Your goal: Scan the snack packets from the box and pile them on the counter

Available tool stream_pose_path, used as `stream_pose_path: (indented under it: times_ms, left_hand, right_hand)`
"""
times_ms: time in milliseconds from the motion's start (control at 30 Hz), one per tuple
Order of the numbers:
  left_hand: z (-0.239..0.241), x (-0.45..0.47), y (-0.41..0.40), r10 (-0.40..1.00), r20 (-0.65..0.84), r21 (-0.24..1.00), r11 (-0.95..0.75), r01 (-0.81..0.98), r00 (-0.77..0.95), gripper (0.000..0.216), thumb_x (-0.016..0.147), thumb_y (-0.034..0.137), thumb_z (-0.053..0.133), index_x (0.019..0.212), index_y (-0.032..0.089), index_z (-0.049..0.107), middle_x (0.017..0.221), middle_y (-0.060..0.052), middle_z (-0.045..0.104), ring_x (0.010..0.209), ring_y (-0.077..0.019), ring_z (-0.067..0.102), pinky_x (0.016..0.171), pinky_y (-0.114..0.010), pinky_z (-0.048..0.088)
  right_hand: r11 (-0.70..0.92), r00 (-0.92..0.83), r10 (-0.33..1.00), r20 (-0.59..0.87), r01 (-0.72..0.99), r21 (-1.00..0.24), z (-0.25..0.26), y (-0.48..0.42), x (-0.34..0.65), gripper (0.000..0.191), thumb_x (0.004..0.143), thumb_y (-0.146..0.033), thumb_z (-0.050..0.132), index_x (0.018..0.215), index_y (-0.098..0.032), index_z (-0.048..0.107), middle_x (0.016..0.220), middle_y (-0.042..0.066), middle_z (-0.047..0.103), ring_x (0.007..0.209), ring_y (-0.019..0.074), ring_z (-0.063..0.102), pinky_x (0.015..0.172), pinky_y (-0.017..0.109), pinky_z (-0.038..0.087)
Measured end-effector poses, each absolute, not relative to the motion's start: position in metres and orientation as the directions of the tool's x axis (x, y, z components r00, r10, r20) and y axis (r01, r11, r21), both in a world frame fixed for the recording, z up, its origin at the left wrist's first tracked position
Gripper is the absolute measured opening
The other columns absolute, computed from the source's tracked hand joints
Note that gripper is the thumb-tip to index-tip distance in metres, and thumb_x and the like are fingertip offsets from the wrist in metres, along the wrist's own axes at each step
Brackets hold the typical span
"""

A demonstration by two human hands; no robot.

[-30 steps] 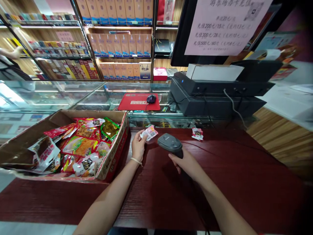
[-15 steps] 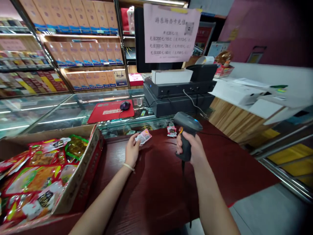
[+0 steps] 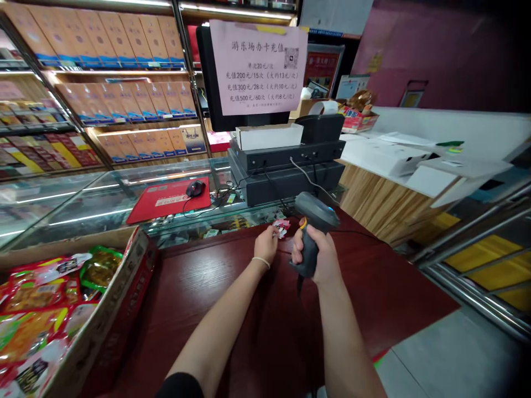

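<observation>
My right hand (image 3: 317, 251) is wrapped round the handle of a dark grey barcode scanner (image 3: 312, 229), held above the dark red tabletop (image 3: 199, 282) with its head pointing away to the left. My left hand (image 3: 266, 245) reaches to the far edge of the table, fingers pinched together at small red-and-white snack packets (image 3: 282, 227). The fingers partly cover them, and I cannot tell exactly how the packets overlap. On the left stands an open cardboard box (image 3: 120, 287) with several bagged snacks (image 3: 39, 296) in it.
Past the table, a glass counter (image 3: 166, 232) carries a red mouse pad (image 3: 166, 202) with a mouse (image 3: 194, 188). A black cash register base (image 3: 290, 179) supports a monitor with a pink price sheet (image 3: 261, 66). Metal rails (image 3: 468, 282) run at the right.
My left hand has moved right with the pink snack packet to the packet lying near the scanner. My right hand still holds the scanner. The view has turned slightly right.
</observation>
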State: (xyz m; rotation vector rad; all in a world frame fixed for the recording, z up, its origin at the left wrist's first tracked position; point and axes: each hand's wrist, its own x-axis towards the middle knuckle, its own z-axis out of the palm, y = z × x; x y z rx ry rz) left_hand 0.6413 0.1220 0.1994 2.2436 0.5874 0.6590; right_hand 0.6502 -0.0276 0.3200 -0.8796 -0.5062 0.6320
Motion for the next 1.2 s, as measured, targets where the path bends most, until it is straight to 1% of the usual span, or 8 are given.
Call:
stream_pose_path:
  times_ms: [200, 433, 533, 633, 733, 833, 1067, 1200]
  left_hand:
    - [0.203, 0.642, 0.117, 0.487, 0.275, 0.787, -0.609, 0.096, 0.829, 0.018, 0.082, 0.014, 0.058, 0.097, 0.021, 0.065, 0.099, -0.004, 0.071, 0.091, -0.0166, 0.064, 0.084, -0.027, 0.047]
    - [0.241, 0.577, 0.124, 0.618, 0.42, 0.852, -0.521, -0.053, 0.665, 0.022, 0.084, 0.014, 0.055, 0.102, 0.021, 0.066, 0.109, -0.007, 0.069, 0.104, -0.0195, 0.063, 0.096, -0.035, 0.047]
    - [0.278, 0.526, 0.13, 0.652, 0.457, 0.848, -0.524, -0.076, 0.605, 0.021, 0.087, 0.016, 0.054, 0.104, 0.021, 0.066, 0.109, -0.007, 0.069, 0.102, -0.0195, 0.064, 0.094, -0.034, 0.048]
    - [0.315, 0.466, 0.136, 0.665, 0.504, 0.819, -0.57, -0.061, 0.552, 0.02, 0.089, 0.019, 0.053, 0.105, 0.021, 0.066, 0.108, -0.007, 0.068, 0.099, -0.0188, 0.064, 0.09, -0.032, 0.05]
    - [0.343, 0.401, 0.145, 0.656, 0.57, 0.741, -0.671, 0.035, 0.495, 0.02, 0.091, 0.022, 0.053, 0.105, 0.021, 0.066, 0.106, -0.007, 0.068, 0.097, -0.0184, 0.063, 0.088, -0.03, 0.05]
    - [0.355, 0.335, 0.164, 0.677, 0.599, 0.65, -0.723, 0.233, 0.427, 0.02, 0.09, 0.025, 0.054, 0.106, 0.022, 0.065, 0.105, -0.006, 0.068, 0.097, -0.0183, 0.063, 0.089, -0.031, 0.049]
    - [0.344, 0.193, 0.25, 0.824, 0.405, 0.597, -0.567, 0.567, 0.397, 0.018, 0.084, 0.029, 0.058, 0.097, 0.02, 0.065, 0.094, -0.006, 0.07, 0.086, -0.0202, 0.065, 0.077, -0.031, 0.05]
    - [0.338, 0.14, 0.281, 0.87, 0.336, 0.389, -0.477, 0.788, 0.361, 0.016, 0.079, 0.03, 0.06, 0.088, 0.018, 0.064, 0.081, -0.006, 0.066, 0.075, -0.0217, 0.061, 0.074, -0.034, 0.047]
  right_hand:
    - [0.467, 0.706, 0.696, 0.131, -0.307, -0.829, 0.323, -0.025, 0.645, 0.02, 0.082, -0.038, 0.061, 0.077, -0.019, 0.057, 0.049, -0.004, 0.054, 0.034, 0.0104, 0.046, 0.035, 0.022, 0.04]
    - [0.363, 0.634, 0.765, 0.117, -0.274, -0.89, 0.321, -0.018, 0.63, 0.035, 0.085, -0.04, 0.059, 0.058, -0.019, 0.052, 0.047, -0.002, 0.05, 0.035, 0.0104, 0.044, 0.038, 0.024, 0.041]
    - [0.298, 0.579, 0.809, 0.094, -0.267, -0.917, 0.32, -0.012, 0.618, 0.033, 0.084, -0.041, 0.062, 0.06, -0.02, 0.052, 0.049, -0.003, 0.05, 0.036, 0.011, 0.045, 0.039, 0.025, 0.04]
    - [0.273, 0.54, 0.839, 0.065, -0.313, -0.91, 0.318, -0.003, 0.601, 0.019, 0.082, -0.038, 0.064, 0.079, -0.021, 0.056, 0.055, -0.004, 0.053, 0.037, 0.0116, 0.046, 0.039, 0.025, 0.041]
    - [0.216, 0.456, 0.889, 0.04, -0.341, -0.915, 0.315, 0.009, 0.582, 0.02, 0.083, -0.037, 0.065, 0.094, -0.023, 0.055, 0.057, -0.005, 0.054, 0.038, 0.0126, 0.047, 0.039, 0.026, 0.042]
    - [0.159, 0.351, 0.936, 0.033, -0.335, -0.929, 0.313, 0.019, 0.561, 0.02, 0.084, -0.037, 0.064, 0.095, -0.024, 0.054, 0.057, -0.005, 0.053, 0.039, 0.0128, 0.047, 0.041, 0.027, 0.042]
    - [0.066, 0.209, 0.977, 0.035, -0.145, -0.987, 0.305, 0.04, 0.512, 0.028, 0.086, -0.045, 0.064, 0.074, -0.02, 0.056, 0.059, -0.001, 0.054, 0.043, 0.0129, 0.05, 0.042, 0.027, 0.04]
    - [0.028, 0.157, 0.988, 0.013, -0.095, -0.995, 0.301, 0.051, 0.487, 0.032, 0.084, -0.047, 0.066, 0.068, -0.02, 0.057, 0.058, 0.0, 0.055, 0.043, 0.0126, 0.05, 0.042, 0.027, 0.04]
